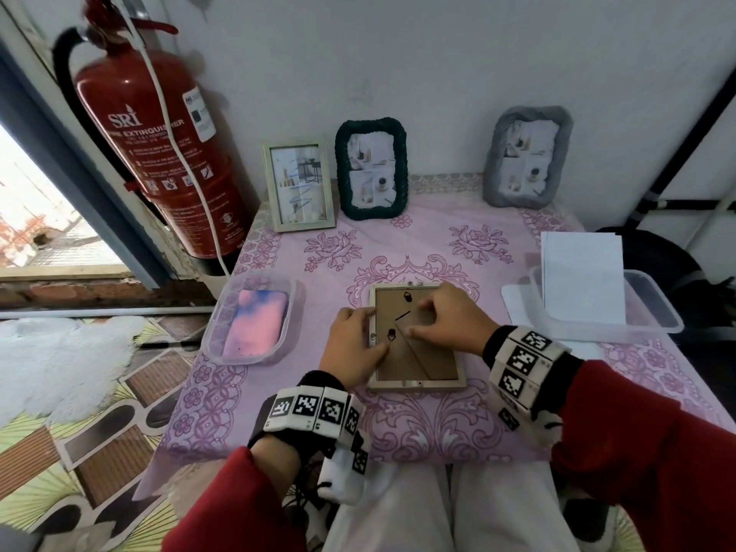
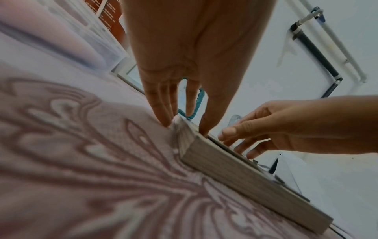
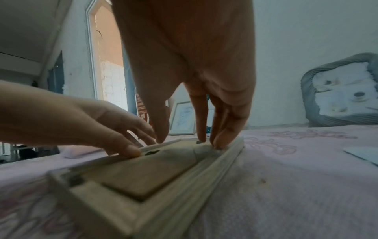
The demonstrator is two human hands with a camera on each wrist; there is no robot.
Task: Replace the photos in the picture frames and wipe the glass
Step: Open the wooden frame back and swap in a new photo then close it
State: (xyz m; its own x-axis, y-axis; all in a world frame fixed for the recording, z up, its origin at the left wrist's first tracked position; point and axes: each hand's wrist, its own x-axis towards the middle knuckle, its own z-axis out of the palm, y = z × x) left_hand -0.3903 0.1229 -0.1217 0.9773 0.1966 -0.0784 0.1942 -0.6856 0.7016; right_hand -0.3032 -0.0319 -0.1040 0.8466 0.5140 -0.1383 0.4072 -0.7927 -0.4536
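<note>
A pale wooden picture frame (image 1: 418,385) lies face down on the pink flowered tablecloth (image 1: 517,392), its brown backing board and folded stand facing up. My left hand (image 1: 376,330) pinches the frame's left rail, fingers down its outer side and thumb on the inner edge beside a black clip. My right hand (image 1: 420,318) presses its fingertips on the upper right of the backing board. The left wrist view shows the frame (image 2: 245,177) edge-on, with my left hand (image 2: 186,129) on its rail. In the right wrist view my right hand (image 3: 190,140) touches the board of the frame (image 3: 163,171) near its far edge.
Three framed photos stand against the wall: a white frame (image 1: 298,185), a dark green one (image 1: 370,169) and a grey one (image 1: 525,157). A clear tub (image 1: 211,332) holds a pink-blue cloth on the left. Another tub (image 1: 653,312) with white sheets sits right. A red fire extinguisher (image 1: 159,153) hangs left.
</note>
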